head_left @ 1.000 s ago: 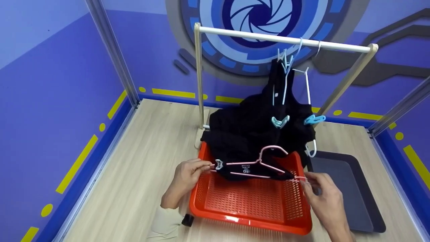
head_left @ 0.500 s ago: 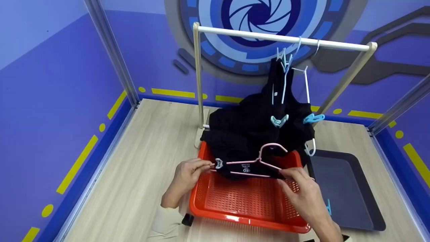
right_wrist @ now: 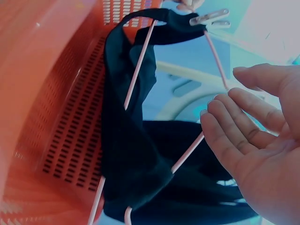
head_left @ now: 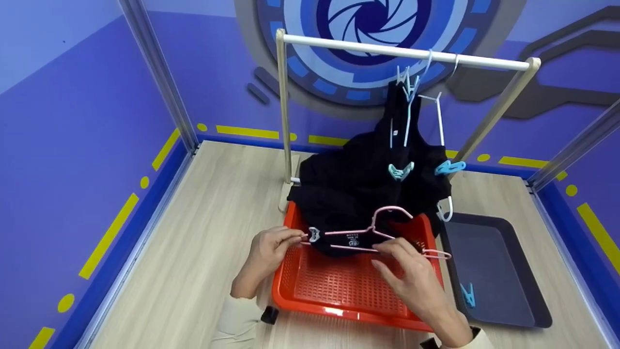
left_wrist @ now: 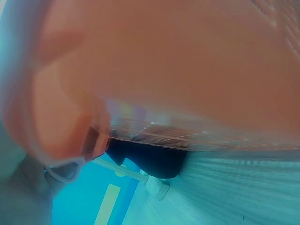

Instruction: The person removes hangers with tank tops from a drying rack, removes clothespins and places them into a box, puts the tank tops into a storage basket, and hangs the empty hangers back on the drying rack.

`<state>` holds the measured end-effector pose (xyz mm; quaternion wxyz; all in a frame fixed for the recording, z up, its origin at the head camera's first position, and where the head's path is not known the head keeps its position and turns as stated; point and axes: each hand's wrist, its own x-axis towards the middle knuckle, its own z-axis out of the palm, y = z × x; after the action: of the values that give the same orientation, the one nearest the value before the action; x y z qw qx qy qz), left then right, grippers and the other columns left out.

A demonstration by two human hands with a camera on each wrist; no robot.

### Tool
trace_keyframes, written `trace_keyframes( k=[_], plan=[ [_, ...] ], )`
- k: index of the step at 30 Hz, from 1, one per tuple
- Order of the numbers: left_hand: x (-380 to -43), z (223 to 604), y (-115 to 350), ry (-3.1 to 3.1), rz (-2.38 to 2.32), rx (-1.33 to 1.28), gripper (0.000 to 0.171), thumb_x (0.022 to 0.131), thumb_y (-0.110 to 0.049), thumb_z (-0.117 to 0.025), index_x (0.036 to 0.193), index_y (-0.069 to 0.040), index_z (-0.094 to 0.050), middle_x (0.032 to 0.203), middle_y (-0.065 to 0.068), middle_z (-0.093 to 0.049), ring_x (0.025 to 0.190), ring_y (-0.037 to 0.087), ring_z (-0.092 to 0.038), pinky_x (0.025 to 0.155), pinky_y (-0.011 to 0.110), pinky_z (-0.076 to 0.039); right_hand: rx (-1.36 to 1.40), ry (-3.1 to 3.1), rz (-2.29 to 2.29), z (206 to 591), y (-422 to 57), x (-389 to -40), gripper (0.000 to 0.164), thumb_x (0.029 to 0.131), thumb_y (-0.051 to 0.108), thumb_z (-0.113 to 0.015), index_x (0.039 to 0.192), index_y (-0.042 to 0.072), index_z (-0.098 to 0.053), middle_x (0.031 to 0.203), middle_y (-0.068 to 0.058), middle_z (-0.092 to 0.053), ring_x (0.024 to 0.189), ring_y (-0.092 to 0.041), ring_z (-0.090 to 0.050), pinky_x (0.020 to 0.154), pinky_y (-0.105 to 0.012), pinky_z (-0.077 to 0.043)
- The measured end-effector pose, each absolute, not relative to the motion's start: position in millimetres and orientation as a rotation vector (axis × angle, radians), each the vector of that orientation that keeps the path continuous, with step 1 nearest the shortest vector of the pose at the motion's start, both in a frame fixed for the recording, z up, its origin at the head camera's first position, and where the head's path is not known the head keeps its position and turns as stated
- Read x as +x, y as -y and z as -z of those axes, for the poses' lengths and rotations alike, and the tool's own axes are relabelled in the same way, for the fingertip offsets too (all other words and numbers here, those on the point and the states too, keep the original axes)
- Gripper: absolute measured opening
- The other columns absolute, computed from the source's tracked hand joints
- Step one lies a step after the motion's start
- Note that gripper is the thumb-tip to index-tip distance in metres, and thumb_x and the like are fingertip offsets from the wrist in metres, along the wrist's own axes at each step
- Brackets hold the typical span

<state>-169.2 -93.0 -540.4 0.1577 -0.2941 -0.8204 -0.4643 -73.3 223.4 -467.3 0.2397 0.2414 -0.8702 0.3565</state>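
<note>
One left hand (head_left: 271,247) pinches the slim pink hanger (head_left: 373,226); the black cloth garment (right_wrist: 136,173), unclipped near the relaxed right hand (head_left: 414,278), could slip.

The right hand (head_left: 411,276) hides part of a pink clothes hanger (head_left: 372,228), white print (head_left: 353,241) on the black garment (head_left: 334,213) is illegibly small, and the head view crops a wall emblem (head_left: 372,18).

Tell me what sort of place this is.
Probably a staged booth: printed blue and purple walls with grey metal corner posts edge a pale wood-grain surface bearing a white-barred wooden clothes rack.
</note>
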Motion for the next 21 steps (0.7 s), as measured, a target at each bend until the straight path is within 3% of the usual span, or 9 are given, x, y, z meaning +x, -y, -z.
trace_keyframes(
  k=[12,21],
  plan=[
    [-170,540,92,2.346,1.334,-0.829,0.011,0.095,-0.01,-0.078,0.104,-0.01,-0.085,0.095,-0.003,-0.078,0.087,0.012,-0.074,0.076,0.035,-0.06,0.814,2.304,-0.993,460,-193,-84,0.045,0.082,-0.004,-0.089,0.122,0.009,-0.074,0.116,0.0,-0.07,0.103,-0.02,-0.069,0.096,-0.014,-0.047],
    [-170,543,92,2.3,1.295,-0.851,0.011,0.094,-0.009,-0.078,0.103,-0.009,-0.084,0.092,-0.001,-0.078,0.084,0.014,-0.074,0.075,0.034,-0.06,0.901,2.191,-0.949,461,-172,-94,0.05,0.08,-0.006,-0.09,0.124,0.009,-0.072,0.121,-0.003,-0.071,0.11,-0.022,-0.069,0.102,-0.022,-0.05]
  ],
)
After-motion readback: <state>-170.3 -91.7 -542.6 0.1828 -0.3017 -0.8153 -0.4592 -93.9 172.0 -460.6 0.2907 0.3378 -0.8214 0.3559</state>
